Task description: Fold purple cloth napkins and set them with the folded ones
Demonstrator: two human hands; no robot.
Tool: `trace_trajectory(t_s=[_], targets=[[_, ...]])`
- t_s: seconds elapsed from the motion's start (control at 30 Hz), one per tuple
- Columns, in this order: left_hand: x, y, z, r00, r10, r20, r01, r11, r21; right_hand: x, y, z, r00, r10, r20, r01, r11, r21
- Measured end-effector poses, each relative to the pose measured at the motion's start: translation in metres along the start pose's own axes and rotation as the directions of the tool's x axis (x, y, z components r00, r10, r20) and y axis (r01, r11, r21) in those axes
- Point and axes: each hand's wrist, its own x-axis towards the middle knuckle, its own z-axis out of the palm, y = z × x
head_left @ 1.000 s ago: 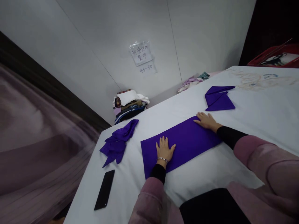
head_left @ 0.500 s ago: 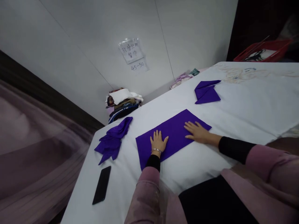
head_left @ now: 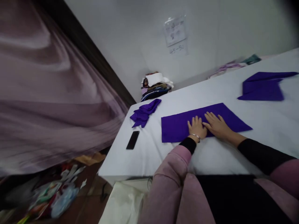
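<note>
A folded purple cloth lies flat on the white-covered table, its right end slanting to a point. My left hand rests palm down near its middle, fingers spread. Close beside it, my right hand also presses flat on the cloth, its thumb near my left hand. To the left lies a crumpled purple cloth piece with pointed ends. Another folded purple cloth with a pointed tip lies at the far right, slightly blurred.
A black phone lies at the table's left. Behind the table, a stack of folded clothes and more fabric stand by the wall, below a paper sign. A pink curtain hangs left; bags lie on the floor.
My view has swung left, showing more curtain and the floor. My right hand has slid over the cloth to beside my left hand, and both stay flat.
</note>
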Motion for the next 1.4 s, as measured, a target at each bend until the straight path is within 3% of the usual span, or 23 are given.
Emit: trace_trajectory(t_s=[0.07, 0.17, 0.3, 0.4, 0.53, 0.7, 0.77, 0.87, 0.93, 1.03, 1.13, 1.2, 1.27, 1.4], targets=[[-0.007, 0.001, 0.013, 0.999, -0.022, 0.026, 0.022, 1.0, -0.007, 0.005, -0.01, 0.015, 0.999, -0.03, 0.027, 0.03, 1.0, -0.005], [-0.023, -0.024, 0.014, 0.997, -0.067, 0.044, 0.067, 0.998, -0.004, 0.003, -0.004, 0.031, 0.997, -0.055, 0.052, 0.056, 0.998, -0.026], [-0.055, -0.09, -0.014, 0.976, -0.218, 0.004, 0.217, 0.975, 0.055, -0.002, 0.007, 0.038, 0.989, -0.133, 0.071, 0.137, 0.989, -0.056], [-0.085, -0.139, -0.04, 0.915, -0.403, -0.008, 0.402, 0.91, 0.105, -0.002, 0.009, 0.04, 0.979, -0.179, 0.095, 0.189, 0.976, -0.11], [-0.11, -0.175, -0.061, 0.853, -0.519, -0.046, 0.52, 0.841, 0.151, 0.0, 0.011, 0.047, 0.969, -0.228, 0.093, 0.239, 0.961, -0.139], [-0.095, -0.162, -0.065, 0.848, -0.521, -0.1, 0.53, 0.837, 0.137, 0.0, 0.011, 0.052, 0.971, -0.23, 0.066, 0.237, 0.965, -0.114], [-0.079, -0.143, -0.062, 0.881, -0.457, -0.124, 0.469, 0.878, 0.095, 0.0, 0.013, 0.053, 0.969, -0.24, 0.064, 0.246, 0.962, -0.12], [-0.06, -0.118, -0.055, 0.955, -0.286, -0.074, 0.289, 0.957, 0.022, 0.0, 0.023, 0.054, 0.961, -0.272, 0.055, 0.277, 0.951, -0.135], [-0.059, -0.114, -0.054, 0.967, -0.247, -0.066, 0.249, 0.968, 0.024, 0.001, 0.032, 0.056, 0.951, -0.306, 0.033, 0.308, 0.941, -0.139], [-0.08, -0.133, -0.059, 0.924, -0.355, -0.14, 0.368, 0.926, 0.08, 0.001, 0.044, 0.058, 0.938, -0.346, -0.008, 0.342, 0.931, -0.13], [-0.124, -0.168, -0.065, 0.801, -0.564, -0.2, 0.593, 0.793, 0.137, 0.0, 0.048, 0.06, 0.93, -0.366, -0.04, 0.359, 0.925, -0.127], [-0.156, -0.187, -0.065, 0.731, -0.651, -0.204, 0.681, 0.709, 0.18, -0.001, 0.048, 0.061, 0.925, -0.375, -0.061, 0.366, 0.922, -0.124], [-0.181, -0.2, -0.065, 0.713, -0.672, -0.201, 0.701, 0.678, 0.221, -0.003, 0.047, 0.062, 0.924, -0.376, -0.072, 0.368, 0.924, -0.107], [-0.2, -0.206, -0.065, 0.726, -0.661, -0.187, 0.687, 0.687, 0.238, -0.005, 0.049, 0.072, 0.935, -0.339, -0.105, 0.344, 0.938, 0.029]])
